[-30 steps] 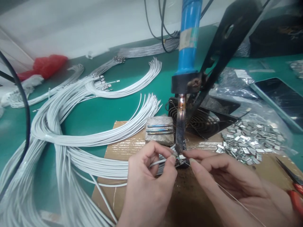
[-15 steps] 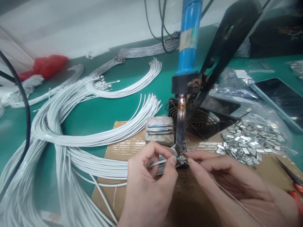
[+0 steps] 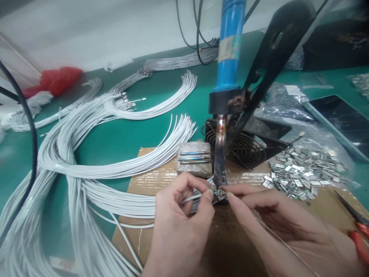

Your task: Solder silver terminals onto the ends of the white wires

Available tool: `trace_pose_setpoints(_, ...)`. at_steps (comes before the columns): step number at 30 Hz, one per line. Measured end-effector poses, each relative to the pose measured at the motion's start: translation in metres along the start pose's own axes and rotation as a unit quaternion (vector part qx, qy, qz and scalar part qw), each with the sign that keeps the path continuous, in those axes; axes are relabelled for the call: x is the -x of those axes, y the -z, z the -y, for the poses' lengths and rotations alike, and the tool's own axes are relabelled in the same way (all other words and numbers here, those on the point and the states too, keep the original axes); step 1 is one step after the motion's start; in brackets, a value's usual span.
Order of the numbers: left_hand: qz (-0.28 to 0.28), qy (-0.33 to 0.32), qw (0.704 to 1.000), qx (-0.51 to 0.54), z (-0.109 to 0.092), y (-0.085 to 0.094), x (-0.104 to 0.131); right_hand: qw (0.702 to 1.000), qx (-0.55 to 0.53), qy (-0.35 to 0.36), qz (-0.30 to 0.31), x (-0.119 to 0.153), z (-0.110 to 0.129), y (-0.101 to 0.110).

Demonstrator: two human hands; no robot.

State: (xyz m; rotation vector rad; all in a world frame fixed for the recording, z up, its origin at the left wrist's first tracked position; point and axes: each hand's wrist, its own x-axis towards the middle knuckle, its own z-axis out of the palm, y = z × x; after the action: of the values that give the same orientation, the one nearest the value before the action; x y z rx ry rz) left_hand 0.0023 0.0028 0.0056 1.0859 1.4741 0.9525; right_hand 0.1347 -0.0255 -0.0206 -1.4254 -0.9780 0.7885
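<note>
My left hand (image 3: 184,223) pinches a white cable (image 3: 188,199) between thumb and forefinger, its end right under the soldering iron (image 3: 230,65). This iron has a blue handle, and its dark tip (image 3: 219,165) points down in a black clamp. Facing it from the right, my right hand (image 3: 282,219) is closed, thumb and forefinger together, on a thin solder wire (image 3: 288,246) that trails to the lower right. The fingertips of both hands nearly meet below the tip. A small shiny metal piece shows between them, partly hidden, so I cannot tell which fingers hold it.
White cable bundles (image 3: 123,200) cover the left side. A block (image 3: 194,148) with metallic strips sits behind my left hand, beside a black fan (image 3: 245,148). Small metal connector shells (image 3: 302,173) lie at right, near red-handled scissors (image 3: 359,231) and a phone (image 3: 340,119). Cardboard (image 3: 155,165) lies underneath.
Both hands have barely moved; the fingertips have shifted slightly left under the tip. The solder wire also lies a little further left. The soldering iron stays in place.
</note>
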Motion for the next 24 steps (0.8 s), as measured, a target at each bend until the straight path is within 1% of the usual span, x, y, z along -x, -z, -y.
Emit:
trace_pose_setpoints(2,0.003,-0.001,1.000,-0.002,0.000,0.000,-0.001,1.000,0.020,0.008,0.003,0.000,0.002,-0.002)
trace_pose_setpoints(5,0.002,0.002,1.000,-0.004,0.000,0.000,-0.002,1.000,0.008,-0.012,-0.022,0.000,0.003,-0.003)
trace_pose_setpoints(7,0.001,0.002,1.000,0.000,-0.001,-0.001,-0.002,1.000,0.003,-0.010,-0.021,-0.001,0.001,0.000)
trace_pose_setpoints(9,-0.001,0.001,1.000,0.007,-0.002,-0.002,-0.002,1.000,0.002,-0.001,0.010,-0.002,-0.003,0.006)
trace_pose_setpoints(12,-0.007,-0.003,1.000,0.014,-0.002,-0.002,-0.002,0.997,0.006,0.026,0.077,-0.005,-0.009,0.014)
trace_pose_setpoints(13,-0.008,-0.006,1.000,0.013,-0.002,-0.002,-0.002,0.996,0.007,0.034,0.084,-0.005,-0.010,0.015)
trace_pose_setpoints(14,-0.010,-0.008,1.000,0.011,-0.001,-0.002,-0.002,0.996,0.008,0.036,0.075,-0.005,-0.011,0.015)
trace_pose_setpoints(17,-0.011,-0.015,1.000,0.007,-0.001,-0.002,-0.001,0.999,0.005,0.027,0.023,-0.003,-0.009,0.010)
trace_pose_setpoints(21,-0.005,-0.017,1.000,0.012,-0.002,-0.001,0.001,0.999,-0.004,0.034,0.040,-0.003,-0.008,0.007)
trace_pose_setpoints(24,0.003,-0.010,1.000,0.018,-0.001,0.000,0.000,0.996,0.028,0.062,0.053,-0.005,-0.009,0.011)
